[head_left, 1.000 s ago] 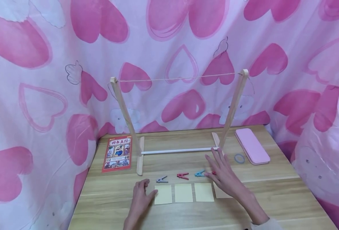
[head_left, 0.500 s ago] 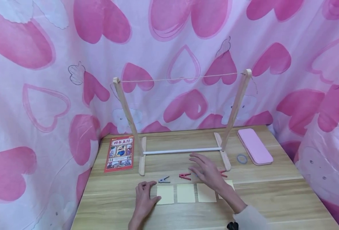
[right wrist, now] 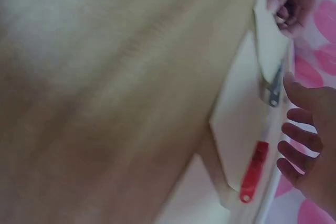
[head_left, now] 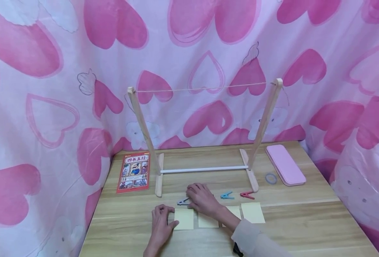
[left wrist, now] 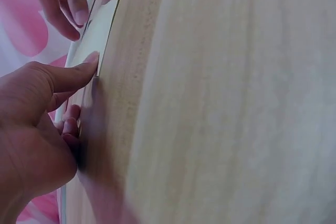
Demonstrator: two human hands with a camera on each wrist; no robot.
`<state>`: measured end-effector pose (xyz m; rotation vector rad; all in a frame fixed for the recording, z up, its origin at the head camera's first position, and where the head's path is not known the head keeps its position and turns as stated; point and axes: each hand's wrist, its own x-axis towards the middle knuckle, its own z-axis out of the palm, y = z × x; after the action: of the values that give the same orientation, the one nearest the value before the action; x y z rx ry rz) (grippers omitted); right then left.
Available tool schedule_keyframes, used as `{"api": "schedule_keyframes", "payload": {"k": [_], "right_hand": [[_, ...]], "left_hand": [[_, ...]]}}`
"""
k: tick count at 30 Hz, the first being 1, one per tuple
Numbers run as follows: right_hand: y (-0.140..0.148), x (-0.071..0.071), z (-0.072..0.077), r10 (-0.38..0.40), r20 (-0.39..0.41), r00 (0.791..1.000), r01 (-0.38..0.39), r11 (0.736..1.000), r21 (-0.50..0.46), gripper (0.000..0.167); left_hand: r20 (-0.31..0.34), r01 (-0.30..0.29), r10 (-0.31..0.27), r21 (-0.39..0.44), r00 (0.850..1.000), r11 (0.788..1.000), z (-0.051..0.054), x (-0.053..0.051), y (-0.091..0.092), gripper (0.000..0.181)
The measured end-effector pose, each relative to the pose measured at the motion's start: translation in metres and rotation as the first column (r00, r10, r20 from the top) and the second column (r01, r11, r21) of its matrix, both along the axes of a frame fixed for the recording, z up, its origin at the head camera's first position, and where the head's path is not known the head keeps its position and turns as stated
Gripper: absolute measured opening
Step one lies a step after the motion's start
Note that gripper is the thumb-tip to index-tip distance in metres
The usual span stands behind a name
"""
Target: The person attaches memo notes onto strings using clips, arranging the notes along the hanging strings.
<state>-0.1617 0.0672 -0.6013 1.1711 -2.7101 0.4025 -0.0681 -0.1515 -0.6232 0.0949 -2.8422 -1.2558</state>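
Observation:
Several pale yellow paper squares lie in a row; my left hand (head_left: 161, 225) rests beside the leftmost yellow square (head_left: 184, 219), its thumb touching the left edge. In the left wrist view that thumb (left wrist: 73, 77) lies at the paper's corner. My right hand (head_left: 203, 200) is over the second square (head_left: 208, 222), partly covering it, with fingers relaxed and apart near the grey clothespin (head_left: 183, 202). A red clothespin (right wrist: 254, 171), hidden in the head view, shows below those fingers in the right wrist view. A teal clothespin (head_left: 227, 195) and another red clothespin (head_left: 247, 195) lie to the right.
Behind the row stands a wooden frame (head_left: 266, 121) with a string (head_left: 199, 88) across its top and a white rod (head_left: 205, 169) low down. A red booklet (head_left: 134, 173) lies left; a bluish ring (head_left: 271, 178) and a pink case (head_left: 285, 165) lie right.
My right hand has swept left from the right-hand clothespins to the grey one. The teal and right red clothespins and the rightmost square are uncovered. My left hand has barely moved.

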Motion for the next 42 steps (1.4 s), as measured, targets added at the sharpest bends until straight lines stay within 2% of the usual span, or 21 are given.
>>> {"api": "schedule_keyframes", "payload": {"k": [3, 7, 11, 14, 19, 22, 23, 25, 27, 29, 31, 32, 33, 35, 38, 39, 42], "right_hand": [[-0.002, 0.004, -0.005, -0.028, 0.018, 0.999, 0.027, 0.999, 0.037, 0.037], [-0.001, 0.007, -0.011, -0.051, 0.002, 0.999, 0.05, 0.998, 0.025, 0.034], [0.0, 0.007, -0.014, -0.048, -0.061, 0.997, 0.047, 0.999, -0.011, 0.029], [0.001, 0.007, -0.015, -0.051, -0.066, 0.997, 0.048, 0.998, -0.038, 0.027], [0.001, 0.006, -0.009, -0.056, 0.008, 0.998, 0.057, 0.991, -0.124, 0.03], [0.0, 0.003, -0.002, -0.05, 0.127, 0.991, 0.081, 0.966, -0.247, 0.034], [0.001, 0.002, 0.001, -0.042, 0.2, 0.979, 0.102, 0.949, -0.299, 0.036], [0.002, -0.002, 0.011, 0.005, 0.363, 0.932, 0.157, 0.896, -0.415, 0.034], [0.005, -0.008, 0.024, 0.054, 0.502, 0.863, 0.242, 0.828, -0.506, 0.033], [0.01, -0.015, 0.044, 0.103, 0.591, 0.8, 0.316, 0.765, -0.561, 0.032], [0.014, -0.026, 0.068, 0.122, 0.614, 0.78, 0.348, 0.731, -0.587, 0.032], [0.017, -0.03, 0.081, 0.117, 0.61, 0.784, 0.353, 0.724, -0.593, 0.033], [0.02, -0.035, 0.096, 0.111, 0.607, 0.787, 0.355, 0.723, -0.593, 0.035], [0.024, -0.045, 0.127, 0.105, 0.567, 0.817, 0.327, 0.726, -0.605, 0.038], [0.03, -0.055, 0.174, 0.116, 0.47, 0.875, 0.242, 0.737, -0.631, 0.037], [0.031, -0.057, 0.189, 0.125, 0.438, 0.89, 0.209, 0.743, -0.635, 0.036], [0.033, -0.061, 0.232, 0.175, 0.313, 0.934, 0.072, 0.764, -0.641, 0.03]], "left_hand": [[-0.005, -0.007, 0.007, 0.019, 1.0, 1.0, -0.003, 0.002, 0.001, 0.034], [-0.005, -0.029, 0.029, 0.037, 1.0, 0.999, -0.006, 0.002, 0.002, 0.025], [-0.054, -0.056, 0.058, 0.038, 0.997, 0.998, -0.011, 0.003, 0.004, 0.016], [-0.105, -0.076, 0.078, 0.023, 0.991, 0.997, -0.014, 0.005, 0.007, 0.011], [-0.142, -0.131, 0.131, 0.01, 0.981, 0.991, -0.018, 0.009, 0.012, 0.007], [-0.157, -0.163, 0.165, 0.024, 0.974, 0.986, -0.017, 0.011, 0.015, 0.007], [-0.162, -0.174, 0.178, 0.039, 0.971, 0.984, -0.016, 0.011, 0.016, 0.007], [-0.18, -0.194, 0.205, 0.074, 0.962, 0.978, -0.013, 0.011, 0.017, 0.006], [-0.197, -0.197, 0.224, 0.146, 0.955, 0.969, -0.011, 0.008, 0.017, 0.004], [-0.211, -0.188, 0.241, 0.242, 0.947, 0.952, -0.013, 0.001, 0.013, 0.004], [-0.216, -0.181, 0.257, 0.317, 0.942, 0.931, -0.015, -0.01, 0.007, 0.007], [-0.222, -0.162, 0.251, 0.355, 0.942, 0.921, -0.016, -0.018, 0.003, 0.008], [-0.212, -0.149, 0.243, 0.381, 0.947, 0.912, -0.009, -0.023, 0.0, 0.01], [-0.154, -0.153, 0.232, 0.404, 0.961, 0.902, 0.016, -0.033, -0.005, 0.014], [-0.073, -0.142, 0.19, 0.426, 0.979, 0.893, 0.073, -0.045, -0.009, 0.022], [-0.031, -0.163, 0.195, 0.427, 0.98, 0.889, 0.094, -0.048, -0.008, 0.024], [-0.028, -0.181, 0.218, 0.458, 0.976, 0.871, 0.133, -0.065, -0.01, 0.026]]}}
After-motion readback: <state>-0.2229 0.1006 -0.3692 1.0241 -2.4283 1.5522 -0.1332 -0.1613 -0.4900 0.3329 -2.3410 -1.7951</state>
